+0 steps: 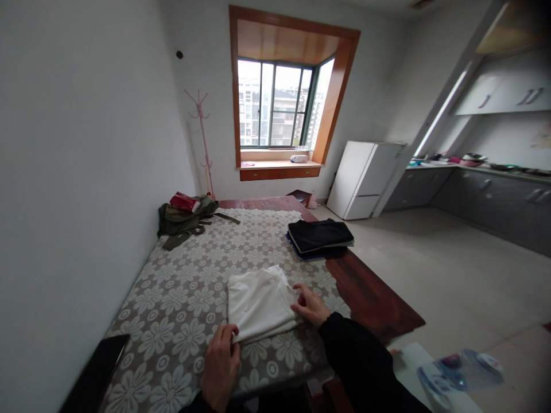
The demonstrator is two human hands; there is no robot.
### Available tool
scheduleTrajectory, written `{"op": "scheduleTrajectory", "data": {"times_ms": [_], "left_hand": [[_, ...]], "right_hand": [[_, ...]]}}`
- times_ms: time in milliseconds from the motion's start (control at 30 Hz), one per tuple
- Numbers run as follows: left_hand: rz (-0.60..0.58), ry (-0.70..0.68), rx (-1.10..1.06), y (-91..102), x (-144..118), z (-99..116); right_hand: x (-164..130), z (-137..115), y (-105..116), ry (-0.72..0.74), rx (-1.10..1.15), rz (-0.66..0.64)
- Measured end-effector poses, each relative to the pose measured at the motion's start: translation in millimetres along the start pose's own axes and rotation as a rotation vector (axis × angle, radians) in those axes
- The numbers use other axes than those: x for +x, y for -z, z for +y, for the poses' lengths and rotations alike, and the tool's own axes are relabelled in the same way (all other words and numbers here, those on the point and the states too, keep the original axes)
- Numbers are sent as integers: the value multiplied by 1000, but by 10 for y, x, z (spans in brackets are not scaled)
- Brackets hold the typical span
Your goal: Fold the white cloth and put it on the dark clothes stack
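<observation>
A white folded garment point(260, 304) lies flat on the patterned cloth, its top slightly rumpled and its exact kind hidden by the folds. At its near left corner is my left hand point(221, 361), with the corner between thumb and forefinger. My right hand point(312, 304) rests at the garment's right edge, its fingers bent, thumb and forefinger apart and touching the fabric. Beyond the garment to the right sits a stack of folded dark clothes point(321, 236), black on top.
The flower-patterned tablecloth point(185, 292) covers much of a red-brown wooden table point(374, 298). A green backpack point(187, 215) with a red packet point(184, 201) lies far left. A dark flat device point(97, 373) is near left. A plastic bottle point(458, 370) stands low at right.
</observation>
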State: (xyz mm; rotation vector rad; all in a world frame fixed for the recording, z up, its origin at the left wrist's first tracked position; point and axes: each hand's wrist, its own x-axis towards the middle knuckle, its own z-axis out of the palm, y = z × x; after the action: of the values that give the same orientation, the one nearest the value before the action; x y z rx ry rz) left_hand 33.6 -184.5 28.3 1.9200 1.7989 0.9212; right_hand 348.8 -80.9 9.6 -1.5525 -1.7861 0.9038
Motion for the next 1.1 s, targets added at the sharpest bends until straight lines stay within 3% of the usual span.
{"op": "scheduleTrajectory", "data": {"times_ms": [200,367,500,700,800,900,967,1033,1100], "left_hand": [[16,24,3,0,-26,14],[22,9,-20,-11,-36,8],[52,15,-48,-2,-31,14],[19,29,-62,-23,-38,-32],[-16,30,-52,-47,-48,-55],[-23,46,-32,-54,-52,-37],[-22,46,-29,-41,-53,-7],[-26,37,-33,-24,-54,18],[-35,34,-31,-19,-54,20]], "right_hand": [[-16,-89,72,-4,232,-82],[-20,-6,133,-34,45,-148],[23,-93,108,-8,-94,-116],[-28,-96,128,12,12,-204],[-34,-95,216,-16,-158,-243],[149,-351,214,93,-383,-112],[395,-661,76,233,-420,-53],[699,-985,-175,353,-426,-158],[1006,-1227,-474,359,-534,-288]]}}
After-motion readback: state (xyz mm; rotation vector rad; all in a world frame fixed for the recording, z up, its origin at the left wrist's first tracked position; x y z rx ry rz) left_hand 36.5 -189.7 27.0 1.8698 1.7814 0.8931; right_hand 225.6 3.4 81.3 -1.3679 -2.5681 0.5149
